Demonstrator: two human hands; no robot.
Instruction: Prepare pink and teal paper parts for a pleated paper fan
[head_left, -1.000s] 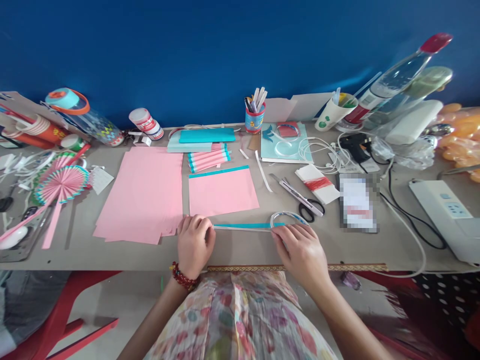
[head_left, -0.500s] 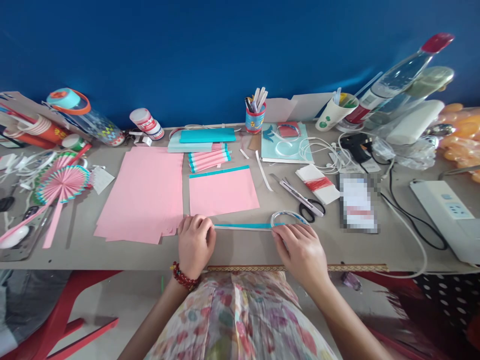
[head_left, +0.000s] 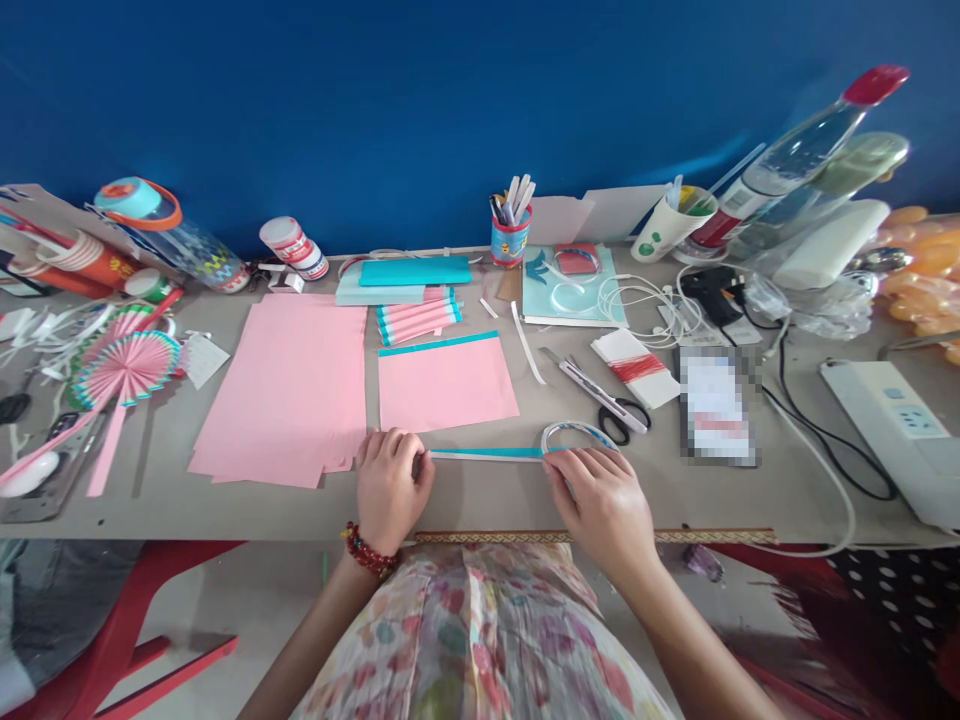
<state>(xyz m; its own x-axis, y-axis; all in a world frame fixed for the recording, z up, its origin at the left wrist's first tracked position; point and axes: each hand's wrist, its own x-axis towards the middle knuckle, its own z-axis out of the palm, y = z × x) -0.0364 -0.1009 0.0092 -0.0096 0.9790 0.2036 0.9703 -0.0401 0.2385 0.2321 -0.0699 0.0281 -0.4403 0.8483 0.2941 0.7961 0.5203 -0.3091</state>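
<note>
A narrow blue paper strip (head_left: 495, 451) with a white tape edge lies across the table between my hands. My left hand (head_left: 390, 480), a red bead bracelet at its wrist, has curled fingers pinching the strip's left end; the fingertips are partly hidden. On the right, my right hand (head_left: 604, 500) is closed over the near side of a tape roll (head_left: 577, 430), at the other end of the strip. Just beyond lies a pink sheet (head_left: 450, 385) with a blue band along its far edge. A stack of pink paper (head_left: 285, 390) sits beside my left hand.
Scissors (head_left: 630, 418) and a white cutter (head_left: 592, 385) lie past my right hand, near a card wound with red thread (head_left: 637, 367) and a phone (head_left: 718, 405). Pleated pink paper (head_left: 420, 318) rests farther back. A pink paper fan (head_left: 124, 365) is at left.
Hardly anything differs. My left hand's thumb and fingers have shifted slightly at the strip's end, while my right hand stays at the tape roll.
</note>
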